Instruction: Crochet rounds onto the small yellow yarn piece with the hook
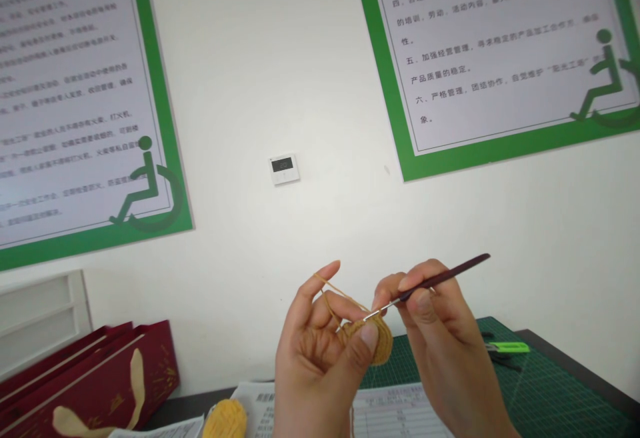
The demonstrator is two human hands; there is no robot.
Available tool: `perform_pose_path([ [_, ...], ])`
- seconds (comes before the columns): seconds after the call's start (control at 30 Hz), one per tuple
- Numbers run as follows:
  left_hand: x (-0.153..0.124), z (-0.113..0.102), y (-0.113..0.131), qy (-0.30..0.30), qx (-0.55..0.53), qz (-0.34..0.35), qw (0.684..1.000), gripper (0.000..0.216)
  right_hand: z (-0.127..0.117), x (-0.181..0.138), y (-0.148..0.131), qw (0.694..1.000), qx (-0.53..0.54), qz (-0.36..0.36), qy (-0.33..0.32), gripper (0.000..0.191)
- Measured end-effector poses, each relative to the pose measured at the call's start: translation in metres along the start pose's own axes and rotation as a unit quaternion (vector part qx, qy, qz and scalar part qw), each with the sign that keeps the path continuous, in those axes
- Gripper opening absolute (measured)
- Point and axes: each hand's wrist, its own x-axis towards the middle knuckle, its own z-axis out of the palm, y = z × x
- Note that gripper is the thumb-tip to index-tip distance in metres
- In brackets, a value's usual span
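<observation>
My left hand (320,351) pinches a small round piece of tan crochet work (383,345) between thumb and fingers. Its raised index finger carries a loop of tan yarn (343,291) that runs down to the piece. In my right hand (440,331) is a crochet hook (450,275) with a dark maroon handle, gripped near its metal shaft. The hook's metal end meets the top edge of the crochet work beside my left thumb. The very tip is hidden at the stitches.
A yellow yarn ball (226,419) and printed papers (400,415) lie on the table below. A green cutting mat (545,391) holds a bright green cutter (507,347). Dark red gift bags (155,365) stand left. Behind is a white wall with a thermostat (284,169) and green-framed posters (385,78).
</observation>
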Motion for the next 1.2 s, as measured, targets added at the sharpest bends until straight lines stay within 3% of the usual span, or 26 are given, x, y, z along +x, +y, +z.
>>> perform_pose_path([
  [0.5, -0.002, 0.001, -0.002, 0.017, 0.038, 0.019, 0.999, 0.052, -0.015, 0.005, -0.014, 0.968, -0.156, -0.167, -0.104, 0.011],
  [0.6, -0.003, 0.002, -0.004, 0.018, 0.052, 0.028, 0.998, 0.052, -0.021, 0.007, -0.017, 0.944, -0.204, -0.216, -0.142, 0.015],
  [0.73, -0.002, 0.002, -0.004, 0.009, 0.071, 0.034, 0.997, 0.052, -0.025, 0.012, -0.023, 0.886, -0.292, -0.294, -0.208, 0.015],
  [0.9, 0.001, -0.001, -0.002, -0.027, 0.025, -0.016, 0.999, 0.059, -0.021, 0.017, -0.027, 0.841, -0.339, -0.368, -0.208, 0.014],
  [1.07, 0.002, -0.002, -0.001, -0.046, -0.005, -0.052, 0.998, 0.063, -0.019, 0.013, -0.019, 0.841, -0.326, -0.391, -0.182, 0.016],
  [1.13, 0.001, -0.002, 0.0, -0.052, -0.024, -0.07, 0.996, 0.063, -0.02, 0.008, -0.011, 0.86, -0.306, -0.368, -0.175, 0.018],
  [1.2, 0.001, -0.003, 0.001, -0.053, -0.04, -0.08, 0.995, 0.063, -0.023, 0.003, -0.002, 0.9, -0.264, -0.315, -0.144, 0.026],
])
